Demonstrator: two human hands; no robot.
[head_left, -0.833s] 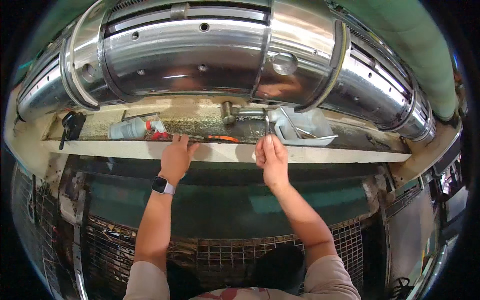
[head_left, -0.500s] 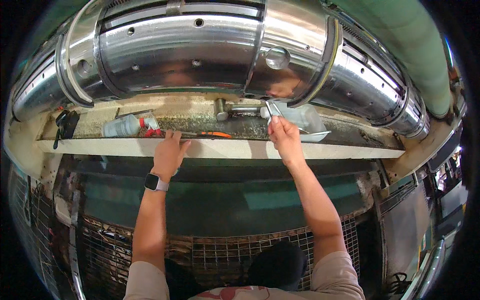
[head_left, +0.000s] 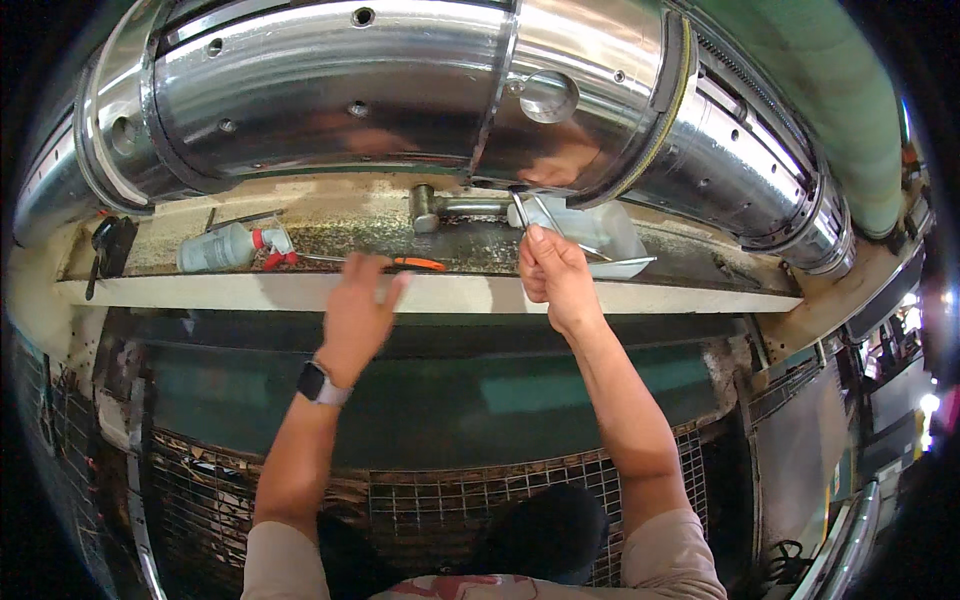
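My right hand (head_left: 556,275) is closed round a thin metal rod (head_left: 519,210) that points up toward the underside of the shiny cylinder (head_left: 330,95). Whether its tip touches the cylinder I cannot tell. My left hand (head_left: 358,310), slightly blurred, hovers over the pale ledge edge (head_left: 230,291) with its fingers apart and nothing in them. Just beyond its fingers lies a screwdriver (head_left: 418,264) with an orange and black handle, its shaft partly hidden by them. Behind my right hand sits a translucent white container (head_left: 618,235), partly covered.
On the ledge lie a spray bottle (head_left: 218,248) with a red and white head, a hammer-shaped metal tool (head_left: 425,210) and a black tool (head_left: 112,248) at the far left. A green roller (head_left: 850,130) runs along the upper right. Wire mesh (head_left: 440,505) lies below, by my legs.
My left hand has lifted off the ledge by the screwdriver and moved right and nearer to me. My right hand still holds the rod, now more upright. The whole view has shifted slightly.
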